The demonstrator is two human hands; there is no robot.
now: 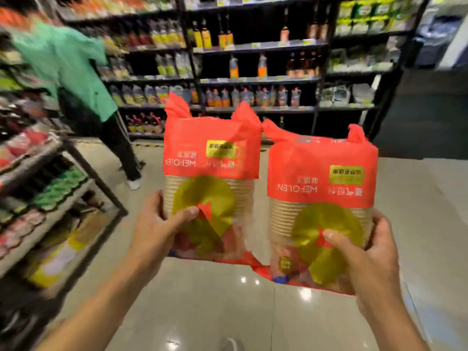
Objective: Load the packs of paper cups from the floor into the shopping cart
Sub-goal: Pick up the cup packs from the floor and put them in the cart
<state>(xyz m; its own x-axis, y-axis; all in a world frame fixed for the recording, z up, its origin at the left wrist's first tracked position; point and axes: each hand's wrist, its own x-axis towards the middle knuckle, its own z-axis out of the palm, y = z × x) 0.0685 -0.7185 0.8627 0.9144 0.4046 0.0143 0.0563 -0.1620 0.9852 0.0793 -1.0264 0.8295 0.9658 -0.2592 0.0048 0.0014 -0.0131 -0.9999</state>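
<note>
I am holding two packs of paper cups up in front of me, clear of the floor, one in each hand. My left hand is gripping the left pack near its lower end. The thumb is lying across the gold disc on the front, and the fingers are curling round behind, where I cannot see them. My right hand is gripping the right pack the same way, thumb on the front and fingers hidden at the back.

Both packs are facing me upside down, so the print on their red tops is reading inverted, and the small yellow labels are too blurred to read. Stacked cups are showing through the clear wrap below the red. The packs are sitting side by side and very close, but I cannot tell whether they are touching. Their near ends are smearing into blur, so what lies there is hard to make out.

The pale floor is reflecting lights. Ahead, dark shelves are carrying bottles and pouches, all soft. At left a rack of goods is running out of view. A person in a green top is standing mid-stride, blurred and partly cut off by the edge.
</note>
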